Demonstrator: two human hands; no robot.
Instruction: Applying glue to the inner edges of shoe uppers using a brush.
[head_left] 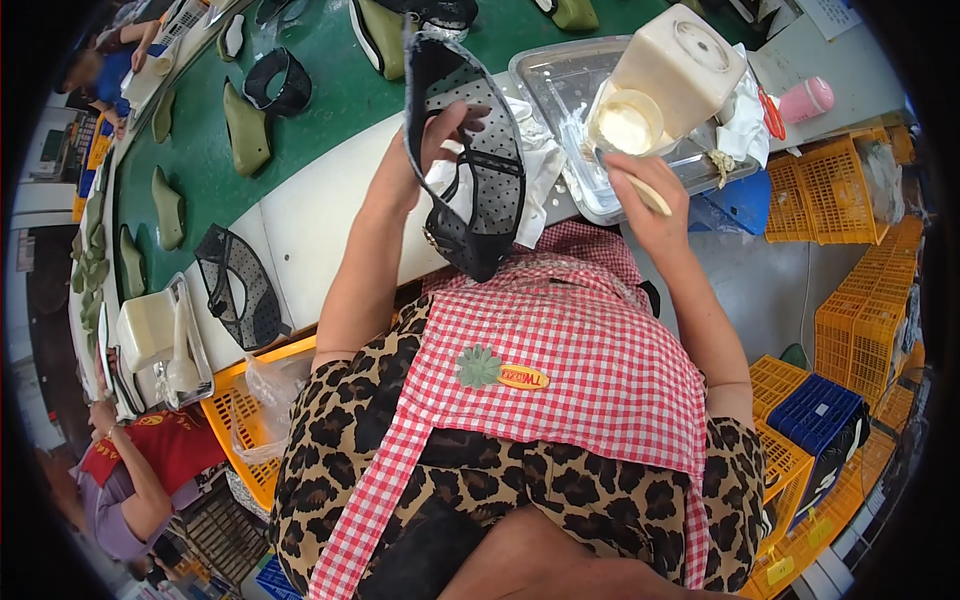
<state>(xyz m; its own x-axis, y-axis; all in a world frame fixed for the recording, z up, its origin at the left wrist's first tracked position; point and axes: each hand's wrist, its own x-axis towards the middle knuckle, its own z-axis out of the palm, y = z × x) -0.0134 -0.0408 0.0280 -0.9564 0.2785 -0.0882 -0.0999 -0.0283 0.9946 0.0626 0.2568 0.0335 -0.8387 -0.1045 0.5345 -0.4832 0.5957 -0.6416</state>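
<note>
My left hand (440, 140) grips a black shoe upper (500, 190) with dotted mesh, its inside turned up, above the white table edge. With my right hand (655, 205) I hold a brush (652, 195) by its pale handle. The brush tip points down at the mouth of a cut-open plastic jug (690, 70) of white paste (625, 125); whether the bristles touch the paste is hidden. The jug lies tilted in a clear tray (545, 72). A crumpled white cloth (540, 160) lies behind the shoe upper.
Green shoe lasts (245, 130) and a black upper (278, 82) lie on the green conveyor (300, 140). Another dotted upper (240, 285) rests on the white edge at left. Yellow crates (815, 190) stand at right. A person in a red vest (150, 450) works at lower left.
</note>
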